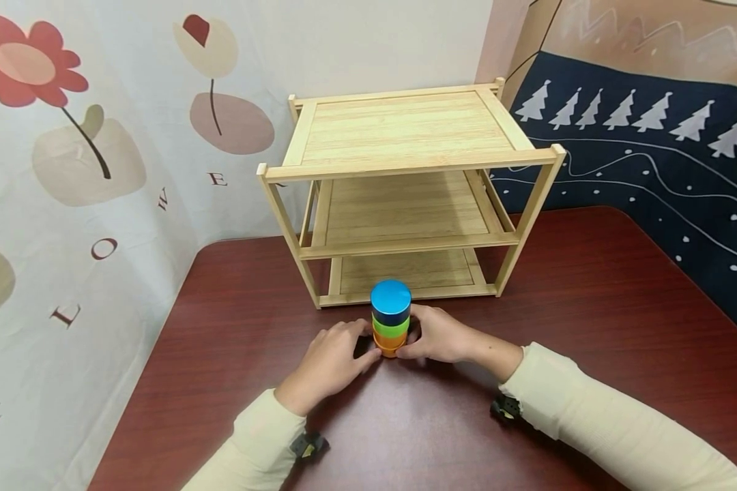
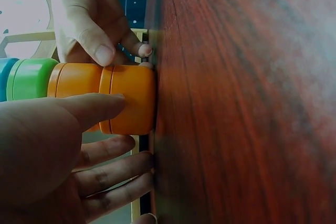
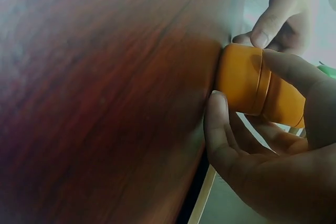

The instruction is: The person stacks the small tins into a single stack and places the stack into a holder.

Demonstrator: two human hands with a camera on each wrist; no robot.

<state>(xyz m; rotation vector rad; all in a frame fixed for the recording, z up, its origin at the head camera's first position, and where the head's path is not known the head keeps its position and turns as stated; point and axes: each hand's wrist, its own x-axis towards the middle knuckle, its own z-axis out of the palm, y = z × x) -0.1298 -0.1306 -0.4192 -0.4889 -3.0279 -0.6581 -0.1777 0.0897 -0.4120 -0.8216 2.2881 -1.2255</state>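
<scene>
A stack of small round containers stands upright on the table, with a blue one (image 1: 390, 299) on top, a green one (image 1: 390, 329) under it and an orange container (image 3: 241, 80) at the bottom, banded by a raised ring. From the left side, my left hand (image 1: 331, 360) lays its thumb along the orange surface; its other fingers reach out fairly straight behind the stack. My right hand (image 1: 445, 334) holds the orange container from the right, thumb at its ring and fingers bent around the far side. In the right wrist view the green and blue parts are mostly hidden.
Right behind the stack stands a three-tier wooden shelf (image 1: 405, 166). The dark red wooden table (image 1: 405, 423) extends to both sides. A flower-printed curtain (image 1: 129, 273) hangs at the left, and a navy cloth with white trees (image 1: 651, 164) at the back right.
</scene>
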